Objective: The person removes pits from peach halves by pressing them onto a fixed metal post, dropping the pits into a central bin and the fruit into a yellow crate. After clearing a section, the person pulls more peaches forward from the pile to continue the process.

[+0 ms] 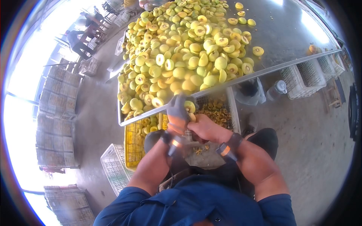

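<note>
My left hand (177, 112), in a grey glove, is closed around a halved yellow-green fruit (189, 106) with a brownish centre, just past the near edge of the metal table. Pressed close against that fruit is my right hand (209, 129), bare, its fingers curled into a fist. Whatever it grips is hidden by the fingers. Beyond both hands, a large heap of halved yellow-green fruit (181, 56) covers much of the table (279, 34). Below them stands a pale crate (234, 111) containing brown-yellow scraps (215, 113).
A yellow crate (132, 145) with fruit halves stands left of my knees, beside a white crate (113, 165). White baskets (303, 81) and a clear plastic container (277, 89) sit under the table's right side. Stacked crates (56, 139) line the left; people (79, 43) work far off.
</note>
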### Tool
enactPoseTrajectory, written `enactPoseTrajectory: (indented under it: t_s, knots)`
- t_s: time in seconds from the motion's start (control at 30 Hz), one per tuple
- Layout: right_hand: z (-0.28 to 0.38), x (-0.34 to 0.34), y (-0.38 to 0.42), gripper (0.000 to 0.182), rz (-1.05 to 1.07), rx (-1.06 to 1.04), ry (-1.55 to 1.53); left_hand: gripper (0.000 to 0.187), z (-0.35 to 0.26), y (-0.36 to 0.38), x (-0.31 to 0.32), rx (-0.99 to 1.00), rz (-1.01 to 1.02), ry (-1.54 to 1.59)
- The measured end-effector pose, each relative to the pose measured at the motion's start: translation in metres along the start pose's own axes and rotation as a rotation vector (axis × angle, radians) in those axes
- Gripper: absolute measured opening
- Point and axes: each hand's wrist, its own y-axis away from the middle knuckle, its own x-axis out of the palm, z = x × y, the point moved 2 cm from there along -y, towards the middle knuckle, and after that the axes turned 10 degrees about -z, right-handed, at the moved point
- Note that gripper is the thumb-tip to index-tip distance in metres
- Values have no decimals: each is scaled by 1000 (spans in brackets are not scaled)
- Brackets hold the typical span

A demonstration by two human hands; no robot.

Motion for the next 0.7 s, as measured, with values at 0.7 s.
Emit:
enactPoseTrajectory:
  t_s: [0.7]
  knots:
    - [-23,2,-1,23,68,102,78,31,64,-14,-98,224,25,-369]
